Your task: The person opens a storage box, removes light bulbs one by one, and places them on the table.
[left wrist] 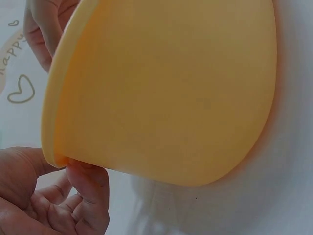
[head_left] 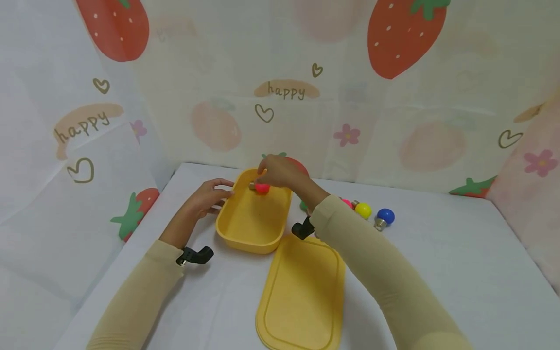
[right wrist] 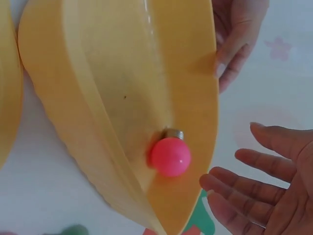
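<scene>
A pink light bulb [right wrist: 170, 157] with a metal base lies inside the yellow box [head_left: 251, 238], near its far end. My right hand [head_left: 280, 171] is over that far end. In the right wrist view its fingers [right wrist: 242, 182] are spread, apart from the bulb, and hold nothing. At the box's left side my left hand [head_left: 211, 197] touches the rim from outside. The left wrist view shows a fingertip [left wrist: 88, 178] right under the rim's lip, while the other fingers are bent loosely below.
A yellow lid [head_left: 302, 291] lies flat in front of the box, close to its near right corner. Right of the box lie a yellow bulb [head_left: 363, 210], a blue bulb [head_left: 386, 216] and, partly behind my right arm, pink and green ones. A strawberry-printed cloth wall [head_left: 385, 112] stands behind.
</scene>
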Motion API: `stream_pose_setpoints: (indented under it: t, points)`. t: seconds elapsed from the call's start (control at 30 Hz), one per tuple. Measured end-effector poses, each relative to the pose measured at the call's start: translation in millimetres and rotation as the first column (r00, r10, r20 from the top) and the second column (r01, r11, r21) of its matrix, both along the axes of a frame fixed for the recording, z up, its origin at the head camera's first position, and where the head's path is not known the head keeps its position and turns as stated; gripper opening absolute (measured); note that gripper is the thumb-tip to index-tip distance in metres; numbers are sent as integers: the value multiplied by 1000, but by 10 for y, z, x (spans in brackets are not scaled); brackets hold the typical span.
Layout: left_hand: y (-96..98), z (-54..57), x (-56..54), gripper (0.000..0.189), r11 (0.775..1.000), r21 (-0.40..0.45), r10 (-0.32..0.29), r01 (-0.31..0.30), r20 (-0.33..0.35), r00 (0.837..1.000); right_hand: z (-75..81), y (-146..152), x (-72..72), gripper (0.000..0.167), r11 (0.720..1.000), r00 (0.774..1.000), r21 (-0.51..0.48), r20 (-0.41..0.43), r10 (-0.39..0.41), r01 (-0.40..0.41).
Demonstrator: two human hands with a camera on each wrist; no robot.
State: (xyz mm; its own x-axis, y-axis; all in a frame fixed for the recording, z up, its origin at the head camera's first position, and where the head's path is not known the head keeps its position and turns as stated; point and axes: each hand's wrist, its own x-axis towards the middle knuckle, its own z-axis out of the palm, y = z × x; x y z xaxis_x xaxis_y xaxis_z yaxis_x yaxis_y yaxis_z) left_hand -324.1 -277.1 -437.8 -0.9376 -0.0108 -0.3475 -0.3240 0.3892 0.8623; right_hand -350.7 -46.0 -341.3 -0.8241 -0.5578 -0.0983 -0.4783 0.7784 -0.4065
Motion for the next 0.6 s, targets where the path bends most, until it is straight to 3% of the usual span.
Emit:
stream_pose_setpoints:
  t: [0.23, 0.6]
  points:
    - [2, 6, 6, 50, 1000, -3, -3, 3, 4, 1000, -114, -45, -88, 48, 1000, 999, -6, 47, -12, 12]
    - [-28, -39, -27, 50, 1000, 8, -12, 12, -1, 1000, -314, -141, -186, 47, 993, 998, 117, -55, 11, -5]
